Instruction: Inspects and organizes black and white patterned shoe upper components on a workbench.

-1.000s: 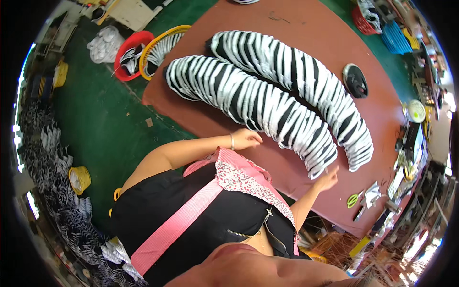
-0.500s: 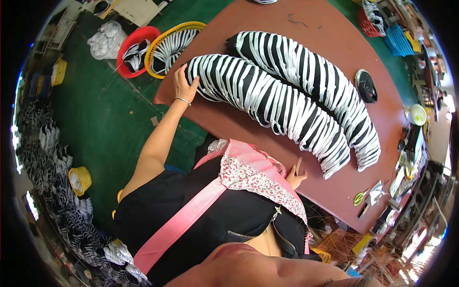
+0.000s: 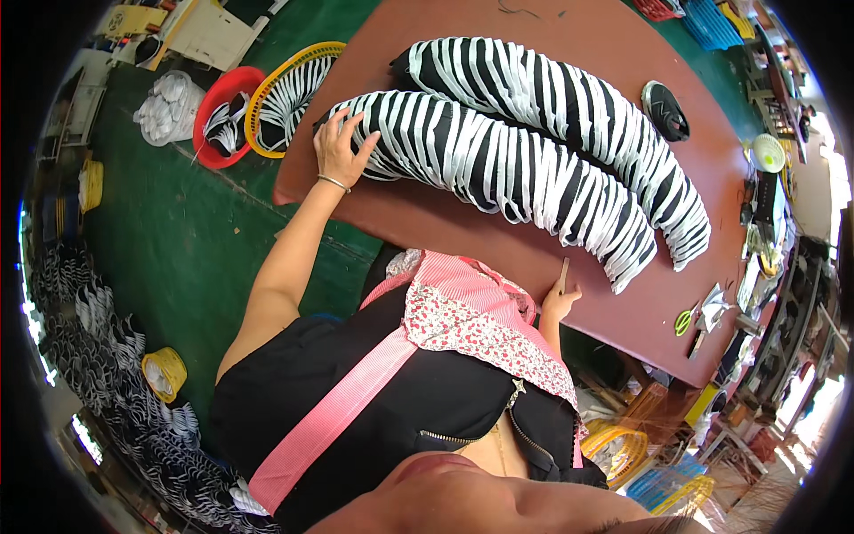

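Two long curved rows of nested black-and-white pieces, probably shoe uppers, lie side by side on a reddish-brown table. My left hand (image 3: pixel 340 147) rests on the left end of the nearer row (image 3: pixel 489 160), its fingers spread over the pieces. Just behind it runs the farther row (image 3: pixel 551 98). By the table's near edge, my right hand (image 3: pixel 560 303) is closed round a thin, light-brown flat stick (image 3: pixel 565 271), which points up from the fingers. This hand is apart from the rows, below the right part of the nearer one.
A single dark shoe upper (image 3: pixel 665 111) lies beyond the farther row. Green-handled scissors (image 3: pixel 684 322) sit at the table's right. Left of the table stand a yellow basket (image 3: pixel 253 116) and a red basin (image 3: pixel 202 107) holding similar pieces. More pieces (image 3: pixel 89 338) are heaped at far left.
My view has shifted, so the table and rows sit higher in the picture. My left hand now lies further over the row's end; more of my right hand and the stick shows.
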A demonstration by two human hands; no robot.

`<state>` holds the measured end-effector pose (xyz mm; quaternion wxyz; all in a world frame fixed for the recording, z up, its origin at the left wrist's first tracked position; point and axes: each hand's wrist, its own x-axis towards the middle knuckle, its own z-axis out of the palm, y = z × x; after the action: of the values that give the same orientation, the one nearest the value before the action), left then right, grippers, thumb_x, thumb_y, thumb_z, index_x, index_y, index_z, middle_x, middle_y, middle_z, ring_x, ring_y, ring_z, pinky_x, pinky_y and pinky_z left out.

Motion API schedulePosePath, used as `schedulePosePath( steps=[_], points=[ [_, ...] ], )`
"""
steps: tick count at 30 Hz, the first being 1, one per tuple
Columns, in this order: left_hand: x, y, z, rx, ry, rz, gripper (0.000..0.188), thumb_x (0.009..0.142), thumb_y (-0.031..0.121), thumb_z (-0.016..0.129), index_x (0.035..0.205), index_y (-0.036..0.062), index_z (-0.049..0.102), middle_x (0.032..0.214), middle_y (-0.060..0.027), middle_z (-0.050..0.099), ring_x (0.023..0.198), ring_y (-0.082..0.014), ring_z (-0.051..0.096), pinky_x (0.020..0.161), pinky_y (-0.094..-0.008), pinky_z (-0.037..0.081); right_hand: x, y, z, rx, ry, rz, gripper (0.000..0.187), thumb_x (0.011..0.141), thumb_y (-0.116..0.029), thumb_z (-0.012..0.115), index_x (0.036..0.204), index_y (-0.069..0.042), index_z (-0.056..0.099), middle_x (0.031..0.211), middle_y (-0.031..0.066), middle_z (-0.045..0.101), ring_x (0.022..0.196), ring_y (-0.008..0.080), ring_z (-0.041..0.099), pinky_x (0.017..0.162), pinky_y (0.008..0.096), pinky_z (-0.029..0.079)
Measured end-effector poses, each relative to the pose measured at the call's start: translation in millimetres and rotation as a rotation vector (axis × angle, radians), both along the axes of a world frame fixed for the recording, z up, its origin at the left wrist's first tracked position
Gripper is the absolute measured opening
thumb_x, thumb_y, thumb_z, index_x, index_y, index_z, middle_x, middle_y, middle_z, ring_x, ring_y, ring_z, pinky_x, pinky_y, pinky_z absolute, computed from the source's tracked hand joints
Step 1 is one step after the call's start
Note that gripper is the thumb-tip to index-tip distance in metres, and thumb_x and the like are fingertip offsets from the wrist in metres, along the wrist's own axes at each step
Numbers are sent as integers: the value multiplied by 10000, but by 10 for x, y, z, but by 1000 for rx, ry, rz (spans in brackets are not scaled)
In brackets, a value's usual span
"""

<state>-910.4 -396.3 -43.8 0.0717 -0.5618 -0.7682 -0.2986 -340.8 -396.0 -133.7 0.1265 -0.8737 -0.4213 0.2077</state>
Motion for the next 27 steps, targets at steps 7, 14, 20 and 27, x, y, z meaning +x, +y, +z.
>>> schedulePosePath(
  steps=[7, 14, 20, 27],
  points=[
    [163, 180, 22, -102, 37, 117, 651, 898, 529, 698, 1348, 84, 546, 1433, -139, 526, 1353, -340, 467, 1132, -553, 290, -4, -27, -25, 11, 23, 26, 693, 963, -457, 632, 1477, -94, 341, 1188, 344, 661, 1073, 523, 651, 924, 552, 515],
    [231, 335, 303, -14, 131, -298, 559, 925, 106, 596, 1467, 241, 568, 1493, -166, 466, 1301, -370, 484, 1095, -490, 380, -28, -4, -33, -41, -111, 98, 623, 1002, -437, 549, 1466, -80, 336, 1069, 324, 704, 997, 523, 675, 878, 569, 528],
    [273, 392, 350, -70, 174, -383, 509, 881, 42, 596, 1343, 242, 679, 1473, -130, 493, 1287, -344, 500, 1108, -485, 376, -50, -10, 3, -56, -111, 86, 605, 1004, -440, 539, 1455, -79, 358, 1050, 319, 708, 976, 510, 686, 858, 573, 538],
    [641, 538, 290, 34, 115, -191, 543, 788, 528, 803, 1111, 111, 669, 1360, -127, 571, 1289, -339, 508, 1092, -539, 333, -93, 8, 79, -44, -105, 103, 587, 998, -393, 548, 1434, -49, 359, 1061, 325, 697, 945, 520, 684, 827, 600, 534]
  ],
)
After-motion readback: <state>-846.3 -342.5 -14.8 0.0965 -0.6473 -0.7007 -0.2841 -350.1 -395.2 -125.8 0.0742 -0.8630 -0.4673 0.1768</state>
